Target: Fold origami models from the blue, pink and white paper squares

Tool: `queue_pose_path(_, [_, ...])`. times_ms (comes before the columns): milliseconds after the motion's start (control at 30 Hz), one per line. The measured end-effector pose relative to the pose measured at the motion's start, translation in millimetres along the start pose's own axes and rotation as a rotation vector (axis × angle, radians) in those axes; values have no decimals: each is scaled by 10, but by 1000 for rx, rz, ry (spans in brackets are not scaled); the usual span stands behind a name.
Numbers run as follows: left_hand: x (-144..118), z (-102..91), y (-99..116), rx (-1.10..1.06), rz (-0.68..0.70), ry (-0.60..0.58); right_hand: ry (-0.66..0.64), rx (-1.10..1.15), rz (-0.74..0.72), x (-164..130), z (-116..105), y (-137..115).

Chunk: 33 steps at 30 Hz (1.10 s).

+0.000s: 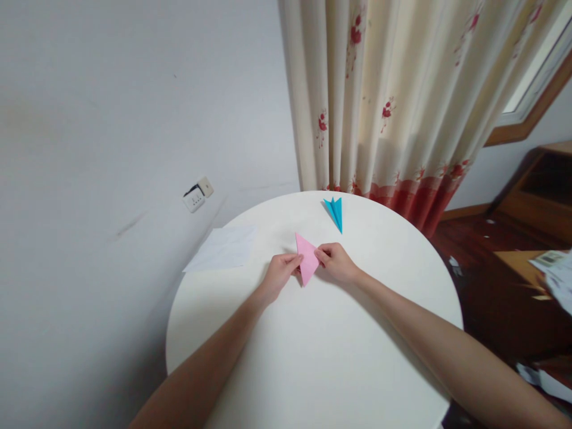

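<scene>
A pink sheet of paper (307,257), folded into a triangle, is held between my two hands above the middle of the round white table (330,357). My left hand (280,274) pinches its left edge between thumb and fingers. At the right corner, my right hand (336,261) grips the paper the same way. Part of the pink paper's underside and some of my fingertips are hidden. Beyond my right hand lies a blue folded paper plane (335,213), its point toward me.
White paper sheets (223,249) lie at the table's left edge, beside the wall with a socket (193,199). A floral curtain (384,107) hangs behind the table. To the right, a wooden cabinet (536,190) and scattered papers (558,277) are in view.
</scene>
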<state>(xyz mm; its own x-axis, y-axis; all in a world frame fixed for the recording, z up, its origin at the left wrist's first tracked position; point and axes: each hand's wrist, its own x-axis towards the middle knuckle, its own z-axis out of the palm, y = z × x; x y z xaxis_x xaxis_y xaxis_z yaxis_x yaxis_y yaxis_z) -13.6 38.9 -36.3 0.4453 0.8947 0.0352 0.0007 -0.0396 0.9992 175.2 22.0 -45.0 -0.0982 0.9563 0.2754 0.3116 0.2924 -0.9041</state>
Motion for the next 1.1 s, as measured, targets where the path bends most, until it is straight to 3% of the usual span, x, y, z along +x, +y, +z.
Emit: queue_pose_path(1100, [-16, 43, 21, -43, 16, -4, 19, 40, 38, -4, 3, -13])
